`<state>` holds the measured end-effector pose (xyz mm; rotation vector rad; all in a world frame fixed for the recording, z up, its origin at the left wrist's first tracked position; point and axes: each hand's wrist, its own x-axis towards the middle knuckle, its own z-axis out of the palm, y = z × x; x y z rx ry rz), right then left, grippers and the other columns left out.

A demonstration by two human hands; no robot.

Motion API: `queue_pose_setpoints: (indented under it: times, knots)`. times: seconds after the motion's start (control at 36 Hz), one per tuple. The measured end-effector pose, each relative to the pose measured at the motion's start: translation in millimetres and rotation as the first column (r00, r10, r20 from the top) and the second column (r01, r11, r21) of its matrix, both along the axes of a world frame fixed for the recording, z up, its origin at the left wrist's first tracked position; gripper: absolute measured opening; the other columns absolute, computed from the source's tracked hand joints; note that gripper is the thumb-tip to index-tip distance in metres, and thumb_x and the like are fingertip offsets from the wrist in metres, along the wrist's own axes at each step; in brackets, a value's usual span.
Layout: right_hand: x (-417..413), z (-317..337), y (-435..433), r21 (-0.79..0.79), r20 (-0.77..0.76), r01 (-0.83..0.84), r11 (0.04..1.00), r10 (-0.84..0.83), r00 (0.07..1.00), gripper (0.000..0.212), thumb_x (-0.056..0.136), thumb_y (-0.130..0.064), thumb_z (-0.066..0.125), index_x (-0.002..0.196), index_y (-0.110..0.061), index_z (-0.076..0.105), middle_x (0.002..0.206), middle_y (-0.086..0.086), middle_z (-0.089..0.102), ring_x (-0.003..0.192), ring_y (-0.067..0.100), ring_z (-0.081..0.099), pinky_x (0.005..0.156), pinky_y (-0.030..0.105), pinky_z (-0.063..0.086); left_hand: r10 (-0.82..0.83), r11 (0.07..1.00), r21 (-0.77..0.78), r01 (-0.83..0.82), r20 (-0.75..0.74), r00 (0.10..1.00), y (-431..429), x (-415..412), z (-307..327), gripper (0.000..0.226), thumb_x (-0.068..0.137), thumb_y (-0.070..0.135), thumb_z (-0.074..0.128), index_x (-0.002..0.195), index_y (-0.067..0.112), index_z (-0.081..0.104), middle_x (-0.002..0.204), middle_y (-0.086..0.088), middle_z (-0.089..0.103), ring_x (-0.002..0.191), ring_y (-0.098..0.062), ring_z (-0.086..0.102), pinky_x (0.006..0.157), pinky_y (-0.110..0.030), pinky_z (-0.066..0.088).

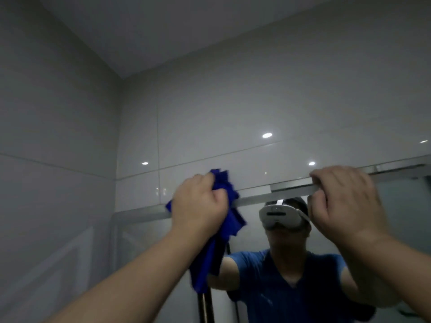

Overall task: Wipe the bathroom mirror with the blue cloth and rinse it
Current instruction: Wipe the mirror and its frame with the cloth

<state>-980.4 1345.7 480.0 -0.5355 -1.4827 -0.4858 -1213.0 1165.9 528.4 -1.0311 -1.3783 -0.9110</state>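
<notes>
grey tiles [210, 127] above mirror [144, 252]; left hand [198, 203] grips blue cloth [229, 206].

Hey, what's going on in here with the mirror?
A person is cleaning a bathroom mirror. The left hand grips a bunched blue cloth and holds it up at the mirror's top edge, with the rest of the cloth hanging down below the hand. The right hand holds the top edge further right, fingers curled over it. The wiping is at the very top; no rinsing yet.
</notes>
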Motion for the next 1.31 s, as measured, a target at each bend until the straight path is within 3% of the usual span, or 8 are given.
queue_pose_setpoints:
  times: [0.19,0.44,0.56,0.72,0.89,1.06,1.19,1.31]
  knots:
    - [4.8,-1.0,-4.5,0.001,0.016,-0.036,0.999,0.036,0.999,0.038,0.092,-0.027,0.046,0.123,-0.014,0.065,0.111,0.008,0.065,0.108,0.028,0.055,0.103,0.045,0.039,-0.077,0.990,-0.122,0.068,-0.069,0.995,51.1,95.0,2.2,0.044,0.100,0.061,0.032,0.088,0.026,0.055,0.081,0.004,0.057,0.076,-0.021,0.054,0.077,-0.041,0.049]
    - [8.2,0.8,-2.5,-0.011,0.040,-0.036,0.999,0.037,0.999,0.039,0.089,-0.024,0.048,0.122,-0.014,0.066,0.111,0.011,0.066,0.107,0.033,0.056,0.099,0.047,0.038,-0.053,0.998,-0.052,0.047,-0.105,0.993,28.8,35.8,2.7,0.042,0.096,0.066,0.045,0.078,0.029,0.052,0.074,0.008,0.056,0.074,-0.020,0.054,0.067,-0.034,0.036]
    - [6.1,-0.7,-4.0,-0.020,0.029,-0.031,0.999,0.031,0.999,0.040,0.088,-0.023,0.048,0.122,-0.013,0.066,0.112,0.011,0.066,0.109,0.032,0.056,0.099,0.047,0.038,0.027,1.000,0.007,-0.027,0.014,1.000,-8.7,-29.2,1.7,0.046,0.094,0.064,0.047,0.083,0.022,0.060,0.085,-0.005,0.069,0.086,-0.034,0.063,0.072,-0.039,0.048]
    - [2.7,-0.8,-7.4,-0.049,0.019,-0.010,0.999,0.011,1.000,0.039,0.089,-0.025,0.047,0.123,-0.013,0.063,0.113,0.011,0.063,0.110,0.031,0.053,0.102,0.047,0.037,-0.074,0.997,0.035,0.068,0.229,0.971,-69.5,-115.9,2.7,0.052,0.089,0.065,0.044,0.080,0.019,0.065,0.073,-0.005,0.068,0.072,-0.032,0.066,0.073,-0.045,0.056]
    - [0.9,-1.2,-2.8,-0.010,-0.014,0.035,0.999,-0.035,0.999,0.039,0.084,-0.023,0.052,0.118,-0.014,0.067,0.112,0.010,0.065,0.109,0.034,0.056,0.100,0.045,0.036,-0.044,0.999,0.027,0.036,0.420,0.906,-96.8,-151.7,4.5,0.047,0.092,0.068,0.048,0.095,0.026,0.069,0.089,-0.013,0.071,0.086,-0.036,0.067,0.084,-0.046,0.052]
    - [4.4,-0.4,-3.5,-0.040,0.034,0.088,0.995,-0.087,0.996,0.039,0.085,-0.026,0.053,0.121,-0.016,0.066,0.111,0.005,0.064,0.111,0.029,0.056,0.108,0.043,0.034,-0.022,0.999,0.035,0.011,0.319,0.948,-61.6,-85.8,-2.3,0.040,0.101,0.049,0.050,0.073,0.021,0.059,0.066,-0.003,0.061,0.062,-0.026,0.058,0.063,-0.040,0.045]
    - [21.0,9.2,-15.1,-0.130,0.192,0.046,0.990,-0.020,0.981,0.040,0.087,-0.028,0.050,0.121,-0.020,0.067,0.114,0.001,0.062,0.113,0.028,0.058,0.106,0.042,0.037,0.106,0.994,-0.054,-0.099,0.144,0.984,15.0,30.6,9.6,0.050,0.101,0.058,0.041,0.085,0.017,0.066,0.080,-0.010,0.065,0.076,-0.036,0.061,0.070,-0.041,0.046]
    - [78.8,21.7,-24.6,-0.187,0.156,-0.059,0.981,0.089,0.984,0.039,0.095,-0.021,0.057,0.131,-0.021,0.071,0.142,-0.001,0.055,0.137,0.020,0.049,0.120,0.042,0.037,0.077,0.984,-0.162,-0.076,-0.004,0.997,67.1,126.9,12.4,0.058,0.094,0.054,0.022,0.095,0.015,0.064,0.093,-0.013,0.067,0.078,-0.034,0.053,0.075,-0.043,0.042]
